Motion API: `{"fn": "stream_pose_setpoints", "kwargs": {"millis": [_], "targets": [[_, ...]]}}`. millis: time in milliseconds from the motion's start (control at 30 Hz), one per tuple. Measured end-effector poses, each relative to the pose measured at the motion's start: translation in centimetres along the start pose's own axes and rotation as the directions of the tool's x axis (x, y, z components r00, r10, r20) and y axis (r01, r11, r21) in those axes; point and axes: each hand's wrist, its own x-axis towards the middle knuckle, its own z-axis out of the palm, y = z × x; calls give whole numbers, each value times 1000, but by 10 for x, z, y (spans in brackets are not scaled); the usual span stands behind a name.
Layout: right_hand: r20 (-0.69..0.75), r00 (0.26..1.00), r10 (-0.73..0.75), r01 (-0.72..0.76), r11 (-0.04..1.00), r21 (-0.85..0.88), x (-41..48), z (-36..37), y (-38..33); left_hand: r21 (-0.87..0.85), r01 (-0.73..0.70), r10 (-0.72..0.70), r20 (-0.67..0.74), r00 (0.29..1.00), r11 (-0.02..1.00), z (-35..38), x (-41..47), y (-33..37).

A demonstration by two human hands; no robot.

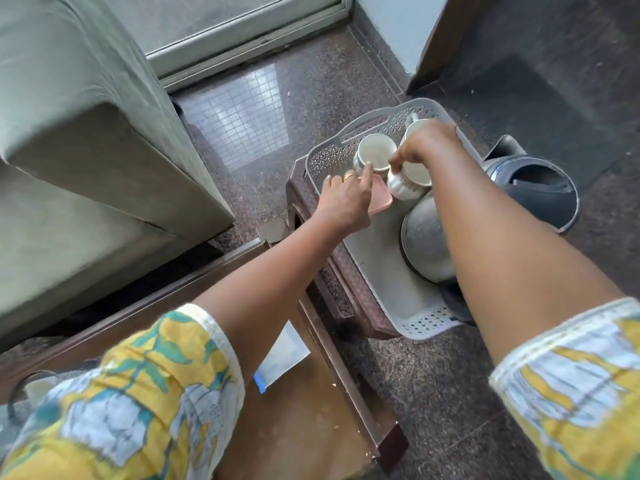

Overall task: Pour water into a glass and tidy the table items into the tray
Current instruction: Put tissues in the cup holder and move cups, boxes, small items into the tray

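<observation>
A white perforated plastic tray point(377, 258) rests on a small brown stool point(341, 299). Inside it stand three white patterned cups: one at the back left point(375, 154), one tilted in front point(408, 183), one at the back right point(414, 128), mostly hidden. My right hand point(426, 143) pinches the tilted cup by its handle. My left hand point(346, 197) holds a flat pink object point(381, 202) at the tray's left side, with its fingertips touching the back left cup. A steel plate point(426, 237) leans in the tray under my right forearm.
A black electric kettle point(540, 181) with its lid open stands on the floor right of the tray. A brown wooden table point(304, 403) with a paper on it lies under my left arm. A grey-green sofa point(86, 161) fills the left side.
</observation>
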Motion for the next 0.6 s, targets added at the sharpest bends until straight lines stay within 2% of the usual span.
{"fn": "stream_pose_setpoints", "kwargs": {"millis": [233, 400, 500, 600], "targets": [[-129, 984, 124, -107, 985, 138, 6, 16, 3, 91, 19, -11, -92, 996, 996, 7, 5, -1], [-257, 951, 169, -127, 977, 172, 13, 34, 1, -6, 76, -77, -33, 997, 997, 14, 3, 4], [-262, 950, 171, -122, 974, 192, 14, 37, 2, -46, 78, -78, 10, 997, 996, 15, 4, 9], [-255, 956, 146, -117, 985, 128, 12, 37, 0, -104, 101, -97, 43, 994, 989, 15, 6, 14]]}}
